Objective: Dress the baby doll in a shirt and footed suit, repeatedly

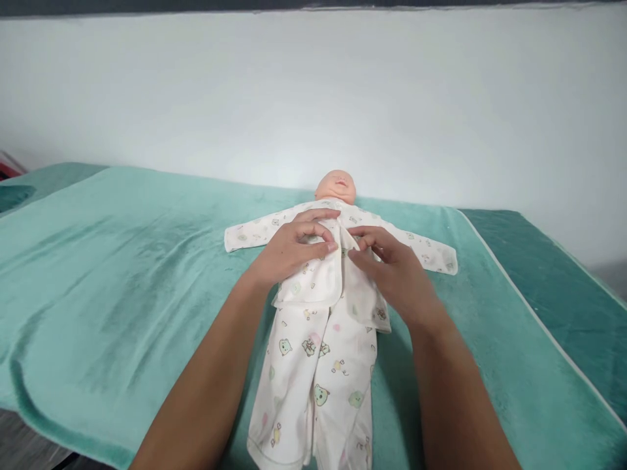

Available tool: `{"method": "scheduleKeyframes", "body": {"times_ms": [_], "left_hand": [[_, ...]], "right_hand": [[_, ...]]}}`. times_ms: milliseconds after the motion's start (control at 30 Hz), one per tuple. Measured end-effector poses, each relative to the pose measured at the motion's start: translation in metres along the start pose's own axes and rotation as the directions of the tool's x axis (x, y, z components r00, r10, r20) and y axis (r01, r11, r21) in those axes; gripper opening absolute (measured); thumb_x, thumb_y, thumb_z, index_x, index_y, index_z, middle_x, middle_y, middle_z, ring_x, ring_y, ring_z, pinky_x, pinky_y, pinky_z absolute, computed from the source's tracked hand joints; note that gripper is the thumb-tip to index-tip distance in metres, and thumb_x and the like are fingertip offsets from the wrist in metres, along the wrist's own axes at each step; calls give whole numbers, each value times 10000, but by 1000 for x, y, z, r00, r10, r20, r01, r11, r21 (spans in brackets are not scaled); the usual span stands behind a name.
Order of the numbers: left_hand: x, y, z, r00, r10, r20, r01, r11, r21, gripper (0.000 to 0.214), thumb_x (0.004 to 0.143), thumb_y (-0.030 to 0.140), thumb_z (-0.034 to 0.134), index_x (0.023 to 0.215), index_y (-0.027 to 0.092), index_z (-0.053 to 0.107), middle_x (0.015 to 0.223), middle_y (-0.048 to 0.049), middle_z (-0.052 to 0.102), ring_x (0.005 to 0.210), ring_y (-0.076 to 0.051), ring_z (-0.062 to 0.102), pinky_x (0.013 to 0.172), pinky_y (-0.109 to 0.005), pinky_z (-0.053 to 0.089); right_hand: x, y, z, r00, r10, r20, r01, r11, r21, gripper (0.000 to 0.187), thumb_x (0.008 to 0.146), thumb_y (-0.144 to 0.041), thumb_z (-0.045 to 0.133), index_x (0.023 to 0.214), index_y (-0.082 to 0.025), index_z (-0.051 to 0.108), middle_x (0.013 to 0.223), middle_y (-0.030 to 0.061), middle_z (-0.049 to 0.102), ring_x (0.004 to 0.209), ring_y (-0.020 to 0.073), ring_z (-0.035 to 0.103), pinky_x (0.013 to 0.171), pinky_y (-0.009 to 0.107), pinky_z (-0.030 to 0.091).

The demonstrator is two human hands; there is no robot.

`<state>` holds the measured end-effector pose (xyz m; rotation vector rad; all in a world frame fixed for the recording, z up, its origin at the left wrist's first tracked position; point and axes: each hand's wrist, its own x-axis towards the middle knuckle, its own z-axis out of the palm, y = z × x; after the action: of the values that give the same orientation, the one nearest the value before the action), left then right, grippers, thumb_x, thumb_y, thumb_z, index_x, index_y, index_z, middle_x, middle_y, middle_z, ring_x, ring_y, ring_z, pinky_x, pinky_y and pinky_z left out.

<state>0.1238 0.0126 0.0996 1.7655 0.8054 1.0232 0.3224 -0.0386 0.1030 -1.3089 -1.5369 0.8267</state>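
A baby doll (pixel 336 187) lies on its back, its head toward the wall. It wears a white long-sleeved baby shirt (pixel 313 281) and matching trousers (pixel 294 365), printed with small animals. Both sleeves stretch out sideways, and the shirt front is parted below the chest. My left hand (pixel 300 243) pinches the left front edge of the shirt between thumb and fingers. Just across the opening, my right hand (pixel 379 256) grips the other front edge, with its fingers curled. Any fastener between the fingers is too small to make out.
A light green plush blanket (pixel 122 274) covers the table beneath the doll, with a few wrinkles at left. Darker green cloth (pixel 533 274) shows at the right. A white wall (pixel 313 91) stands behind the table.
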Motion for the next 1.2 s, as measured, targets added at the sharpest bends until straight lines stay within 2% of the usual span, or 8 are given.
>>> {"method": "scheduleKeyframes", "body": {"times_ms": [33,100,200,367,533,700,833,1200], "left_hand": [[0,0,0,1000,5,-5,-5,1000,3,71,846,272,698,794,228,720,1474,-20,546,1425,-282,436,1118,-460,418],[0,1,0,1000,11,-11,-11,1000,14,86,846,285,706,784,227,720,1445,-28,566,1414,-279,444,1126,-460,403],[0,2,1,1000,8,-11,-7,1000,2,99,846,298,710,776,229,721,1392,-38,585,1363,-274,485,1031,-426,470],[-1,4,2,1000,-11,24,11,1000,6,110,839,316,722,776,225,717,1370,-44,578,1336,-282,495,932,-388,513],[-1,6,3,998,-43,45,43,999,7,120,849,320,713,773,227,717,1435,-28,546,1370,-284,474,1031,-430,481],[-1,7,2,997,-74,30,73,997,16,92,840,329,726,799,248,741,1530,8,488,1476,-281,367,1198,-482,327],[-1,6,2,995,-89,35,89,996,-9,100,833,344,731,808,247,744,1548,5,477,1490,-292,357,1192,-491,344],[1,2,0,995,-18,98,3,989,148,217,879,440,689,786,248,734,1545,3,490,1524,-268,293,1242,-518,241]], "right_hand": [[0,0,-3,999,43,-11,-42,997,58,143,852,-317,654,771,-228,578,1147,24,677,960,188,634,776,322,485],[-1,-2,-5,992,127,-26,-121,981,149,161,847,-346,684,796,-230,584,857,-15,629,693,121,544,585,260,393],[-2,-5,-2,983,185,4,-181,955,235,197,840,-358,715,791,-225,579,656,-63,459,549,77,377,494,234,274],[-1,-6,4,985,146,94,-168,937,306,234,815,-379,769,808,-211,606,672,-57,488,598,79,428,531,222,341],[0,-1,2,982,111,153,-157,930,331,239,800,-390,796,843,-210,644,690,-50,549,606,84,495,548,226,393],[2,1,2,979,92,180,-152,921,358,219,798,-350,809,895,-211,670,684,-53,588,581,79,540,547,225,435],[2,1,3,978,99,185,-160,924,349,233,792,-331,812,928,-205,672,683,-51,606,569,81,556,551,233,461],[0,-4,4,959,143,245,-206,945,254,262,812,-318,777,974,-215,598,685,-51,633,592,102,603,587,243,484]]}}
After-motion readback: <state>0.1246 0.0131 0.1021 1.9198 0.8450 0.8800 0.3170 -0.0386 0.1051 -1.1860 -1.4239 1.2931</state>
